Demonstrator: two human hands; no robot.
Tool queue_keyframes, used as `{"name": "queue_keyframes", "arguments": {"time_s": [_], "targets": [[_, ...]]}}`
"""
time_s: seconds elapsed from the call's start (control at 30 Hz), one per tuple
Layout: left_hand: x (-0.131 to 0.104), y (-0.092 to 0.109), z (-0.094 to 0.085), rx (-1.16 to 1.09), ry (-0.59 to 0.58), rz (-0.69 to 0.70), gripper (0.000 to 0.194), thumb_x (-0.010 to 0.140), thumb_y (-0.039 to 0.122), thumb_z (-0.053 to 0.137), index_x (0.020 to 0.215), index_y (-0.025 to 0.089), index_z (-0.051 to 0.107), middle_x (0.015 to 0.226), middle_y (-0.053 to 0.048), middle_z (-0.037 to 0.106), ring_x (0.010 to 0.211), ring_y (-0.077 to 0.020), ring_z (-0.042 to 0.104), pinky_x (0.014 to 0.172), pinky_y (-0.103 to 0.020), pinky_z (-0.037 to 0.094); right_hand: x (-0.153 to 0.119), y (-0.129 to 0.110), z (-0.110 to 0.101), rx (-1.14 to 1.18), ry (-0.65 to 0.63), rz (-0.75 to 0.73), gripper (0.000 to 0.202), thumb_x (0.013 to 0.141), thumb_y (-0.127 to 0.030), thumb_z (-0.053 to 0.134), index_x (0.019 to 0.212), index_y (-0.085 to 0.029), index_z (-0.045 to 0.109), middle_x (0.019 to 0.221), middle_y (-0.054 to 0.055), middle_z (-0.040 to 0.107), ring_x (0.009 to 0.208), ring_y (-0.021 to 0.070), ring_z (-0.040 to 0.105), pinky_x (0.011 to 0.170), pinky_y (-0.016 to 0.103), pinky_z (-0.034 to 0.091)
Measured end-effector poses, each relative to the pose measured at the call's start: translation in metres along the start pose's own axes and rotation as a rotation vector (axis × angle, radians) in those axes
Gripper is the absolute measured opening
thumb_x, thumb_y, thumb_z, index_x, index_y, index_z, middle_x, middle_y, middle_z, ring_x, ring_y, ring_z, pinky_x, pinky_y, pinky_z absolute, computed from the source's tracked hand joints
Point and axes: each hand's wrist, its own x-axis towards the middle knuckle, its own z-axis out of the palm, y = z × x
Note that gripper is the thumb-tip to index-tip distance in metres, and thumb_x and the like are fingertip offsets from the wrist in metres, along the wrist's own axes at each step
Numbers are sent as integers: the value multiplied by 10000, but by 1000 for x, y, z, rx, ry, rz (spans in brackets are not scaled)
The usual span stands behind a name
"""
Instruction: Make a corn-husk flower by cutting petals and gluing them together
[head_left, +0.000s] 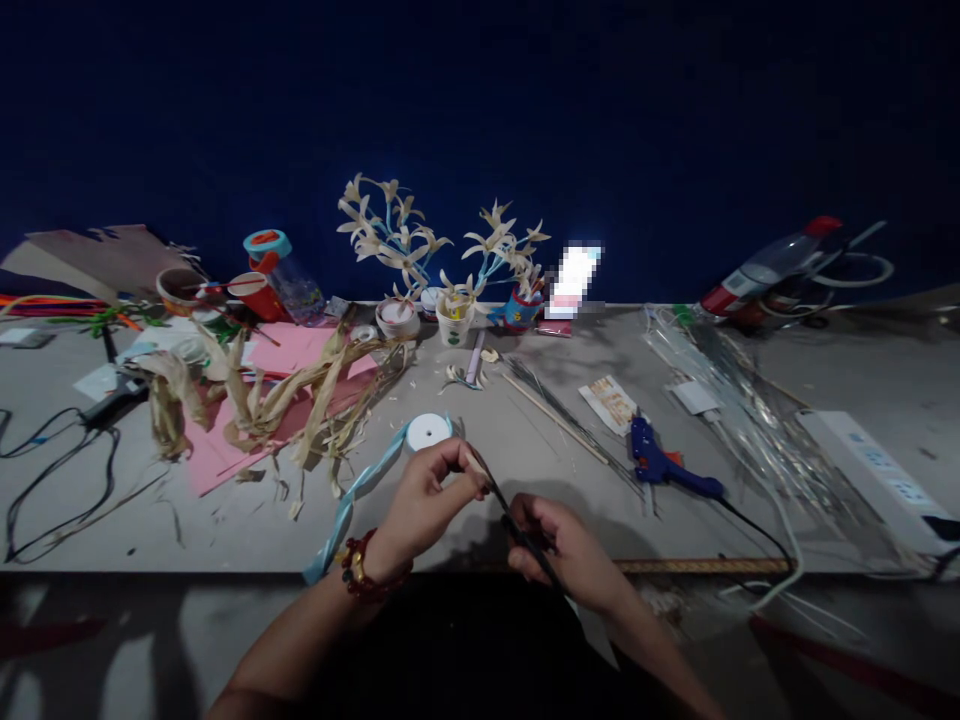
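Note:
Over the table's front edge, my left hand [439, 495], with a beaded bracelet at the wrist, pinches a small pale strip [474, 462] that looks like dried corn husk. My right hand [555, 540] is closed around a long, slim dark tool [534, 548]. Its upper end reaches up to the fingertips of my left hand; its kind is not clear. Just behind my left hand lies a white spool [429, 432], with light blue ribbon [356, 495] trailing toward the front edge.
Dried corn husks [259, 400] lie on pink paper [206, 455] at left. Pale husk flowers [397, 235] stand in cups at the back. To the right are thin wires [559, 410], a blue glue gun [664, 460], a power strip [874, 470] and a bottle [772, 265].

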Motion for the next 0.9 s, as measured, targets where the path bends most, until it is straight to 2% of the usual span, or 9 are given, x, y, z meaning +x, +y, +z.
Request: {"name": "queue_keyframes", "arguments": {"time_s": [0.33,0.5,0.67,0.9], "targets": [[0,2,0,17,4,-8,244,859,336,673,700,174,584,711,-22,620,689,-155,562,696,-283,441,0,3,2,69,-9,16,559,721,-672,751,719,-235,403,631,-59,457,549,99,395,495,227,318],[0,-1,0,-3,4,-17,257,860,354,682,710,176,573,712,-22,624,684,-154,564,689,-283,442,1,5,2,83,-9,32,585,698,-692,765,712,-237,398,616,-68,444,528,92,399,484,226,313],[0,0,0,-9,5,-20,264,855,359,690,708,173,573,714,-22,621,682,-154,559,690,-287,442,1,3,2,106,-20,55,588,672,-647,816,701,-233,400,607,-78,451,507,81,409,480,224,299],[-1,1,0,-1,-17,-19,248,869,337,678,706,171,593,726,-34,637,699,-161,562,702,-291,448,1,4,3,158,-31,68,600,681,-663,797,693,-236,375,559,-93,444,475,73,408,467,215,286]]}}
